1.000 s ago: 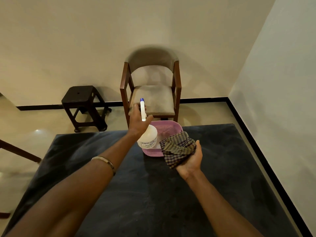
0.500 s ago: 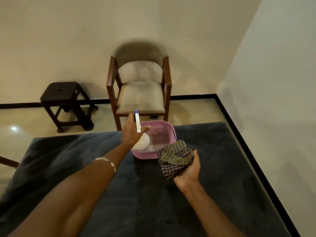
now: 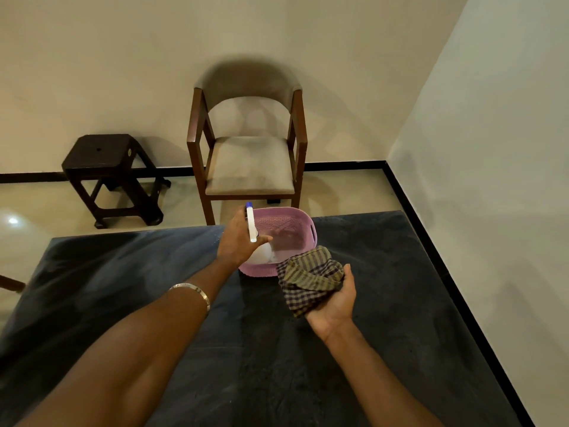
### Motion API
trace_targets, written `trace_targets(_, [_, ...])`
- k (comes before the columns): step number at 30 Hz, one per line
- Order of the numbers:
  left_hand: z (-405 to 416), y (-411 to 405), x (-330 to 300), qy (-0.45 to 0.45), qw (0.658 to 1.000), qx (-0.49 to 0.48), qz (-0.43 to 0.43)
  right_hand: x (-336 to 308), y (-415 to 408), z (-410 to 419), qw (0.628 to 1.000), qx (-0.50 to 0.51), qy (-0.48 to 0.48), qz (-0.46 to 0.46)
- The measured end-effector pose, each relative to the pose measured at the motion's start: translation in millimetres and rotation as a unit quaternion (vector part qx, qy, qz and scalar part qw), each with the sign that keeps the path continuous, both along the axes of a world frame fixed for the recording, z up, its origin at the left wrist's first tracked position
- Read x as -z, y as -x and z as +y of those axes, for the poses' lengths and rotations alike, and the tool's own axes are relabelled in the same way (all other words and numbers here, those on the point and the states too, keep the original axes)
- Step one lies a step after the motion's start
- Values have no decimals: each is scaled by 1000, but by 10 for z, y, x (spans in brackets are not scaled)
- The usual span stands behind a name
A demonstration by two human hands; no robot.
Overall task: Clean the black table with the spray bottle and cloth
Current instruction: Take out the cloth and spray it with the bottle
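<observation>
My left hand [image 3: 235,241] grips the white spray bottle [image 3: 261,255] by its neck; the bottle's round body sits low inside the pink basket [image 3: 303,224], its white head with a blue tip sticking up. My right hand [image 3: 337,298], palm up, holds a bunched checked cloth [image 3: 308,280] just right of the basket's near corner, above the black table [image 3: 154,303]. The table's dark top spreads below both arms.
A wooden chair [image 3: 249,161] with a grey seat stands right behind the table's far edge. A dark stool [image 3: 110,177] stands at the back left by the wall. A wall runs close along the table's right side.
My left hand has lowered the spray bottle into the pink basket. The right hand keeps holding the cloth in much the same place.
</observation>
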State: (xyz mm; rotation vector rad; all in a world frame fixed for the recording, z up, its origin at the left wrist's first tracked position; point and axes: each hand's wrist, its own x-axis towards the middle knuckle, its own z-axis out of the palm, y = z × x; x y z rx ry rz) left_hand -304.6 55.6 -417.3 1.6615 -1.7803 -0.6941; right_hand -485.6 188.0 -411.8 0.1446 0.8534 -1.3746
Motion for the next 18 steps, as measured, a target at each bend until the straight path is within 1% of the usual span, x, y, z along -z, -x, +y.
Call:
trace_targets(6, [133, -85, -32, -18, 1000, 14, 17, -117, -57, 103, 1000, 4, 15, 2])
trace_targets(10, [357, -158, -53, -13, 999, 30, 26, -177, -119, 234, 999, 10, 31, 9])
trace_targets(13, [633, -235, -20, -3, 1000, 9, -22, -221, -166, 383, 999, 6, 42, 10])
trace_targets(16, [979, -361, 33, 39, 998, 3, -51, -284, -198, 582, 999, 4, 53, 12])
trace_targets(18, [1168, -436, 74, 51, 996, -2, -76, -319, -203, 677, 998, 4, 61, 15])
